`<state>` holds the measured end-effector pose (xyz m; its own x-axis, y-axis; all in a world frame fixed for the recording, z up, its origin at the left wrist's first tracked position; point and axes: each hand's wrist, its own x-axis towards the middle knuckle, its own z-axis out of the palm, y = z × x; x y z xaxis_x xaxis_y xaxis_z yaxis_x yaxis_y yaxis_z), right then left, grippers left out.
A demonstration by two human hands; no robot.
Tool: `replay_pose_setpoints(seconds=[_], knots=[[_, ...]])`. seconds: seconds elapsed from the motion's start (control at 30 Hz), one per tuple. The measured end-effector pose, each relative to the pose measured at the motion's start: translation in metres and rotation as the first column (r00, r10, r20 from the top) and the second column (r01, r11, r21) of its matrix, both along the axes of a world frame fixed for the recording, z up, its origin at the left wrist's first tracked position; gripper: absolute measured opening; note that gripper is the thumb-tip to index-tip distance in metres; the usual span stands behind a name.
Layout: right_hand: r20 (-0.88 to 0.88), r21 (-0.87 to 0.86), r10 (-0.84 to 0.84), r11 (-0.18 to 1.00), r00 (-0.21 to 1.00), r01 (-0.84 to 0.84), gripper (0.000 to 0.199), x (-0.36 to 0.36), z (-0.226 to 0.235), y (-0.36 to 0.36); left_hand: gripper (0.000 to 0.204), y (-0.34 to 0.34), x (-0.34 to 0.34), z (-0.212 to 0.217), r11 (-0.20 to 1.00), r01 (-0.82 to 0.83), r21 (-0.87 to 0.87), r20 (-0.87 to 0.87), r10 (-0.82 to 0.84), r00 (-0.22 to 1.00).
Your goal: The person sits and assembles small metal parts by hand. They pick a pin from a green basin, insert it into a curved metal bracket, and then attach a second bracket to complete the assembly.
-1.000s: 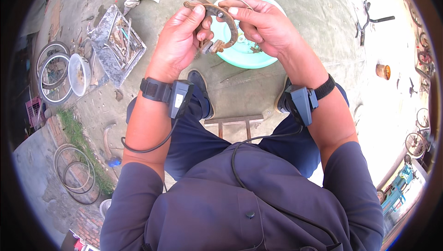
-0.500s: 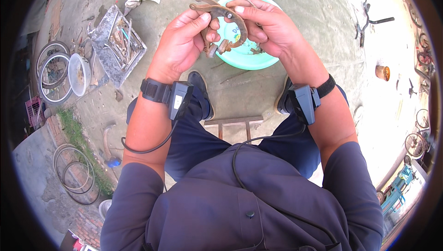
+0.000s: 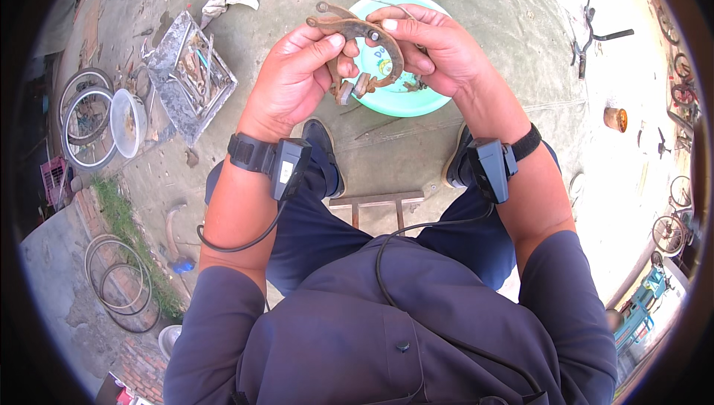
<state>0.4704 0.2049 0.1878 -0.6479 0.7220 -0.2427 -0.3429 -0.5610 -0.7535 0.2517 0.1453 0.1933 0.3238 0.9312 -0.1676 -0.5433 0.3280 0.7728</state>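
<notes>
A rusty bicycle caliper brake (image 3: 351,28) is held up between my two hands, its curved arms overlapping at a bolt. Two brake pads (image 3: 361,85) hang at its lower ends. My left hand (image 3: 297,70) is closed on the left side of the arms, thumb on top. My right hand (image 3: 446,48) pinches the caliper near the bolt, thumb and fingers closed; part of the caliper is hidden behind its fingers. Below the hands stands a pale green basin (image 3: 405,105) with small dark bits inside.
At the left are a metal tray (image 3: 169,104) of tools, a translucent bowl (image 3: 128,124) and bicycle wheels (image 3: 89,153). A handlebar (image 3: 583,48) and a rusty tin (image 3: 615,119) lie at the right. Between my feet is a low wooden frame (image 3: 377,200).
The caliper and both hands sit very slightly lower in view, with the whole scene shifted a little. The grip on the caliper looks the same.
</notes>
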Motion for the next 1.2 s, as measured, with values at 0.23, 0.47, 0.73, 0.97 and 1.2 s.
replay_pose_setpoints(seconds=[0.23, 0.47, 0.73, 0.97, 1.2], knots=[[0.111, 0.011, -0.151, 0.988, 0.982, 0.151, 0.022, -0.004, -0.004, -0.001, 0.025, 0.001, 0.023, -0.007, 0.954, -0.272, 0.128, -0.540, 0.297, 0.787], [0.152, -0.006, -0.261, 0.964, 0.953, 0.265, 0.022, -0.008, -0.003, -0.001, 0.026, -0.006, 0.040, -0.003, 0.725, -0.127, 0.677, -0.704, 0.689, 0.174], [0.141, -0.029, -0.346, 0.935, 0.927, 0.354, 0.019, -0.011, -0.005, -0.005, 0.030, -0.011, 0.058, -0.008, 0.794, 0.036, 0.607, -0.772, 0.579, 0.264], [0.130, -0.046, -0.351, 0.932, 0.927, 0.359, 0.019, -0.013, -0.003, -0.008, 0.025, -0.009, 0.061, -0.013, 0.838, 0.038, 0.545, -0.787, 0.495, 0.368], [0.138, -0.025, -0.321, 0.945, 0.937, 0.327, 0.019, -0.012, -0.005, -0.009, 0.022, -0.010, 0.058, -0.015, 0.870, 0.038, 0.491, -0.808, 0.438, 0.393]])
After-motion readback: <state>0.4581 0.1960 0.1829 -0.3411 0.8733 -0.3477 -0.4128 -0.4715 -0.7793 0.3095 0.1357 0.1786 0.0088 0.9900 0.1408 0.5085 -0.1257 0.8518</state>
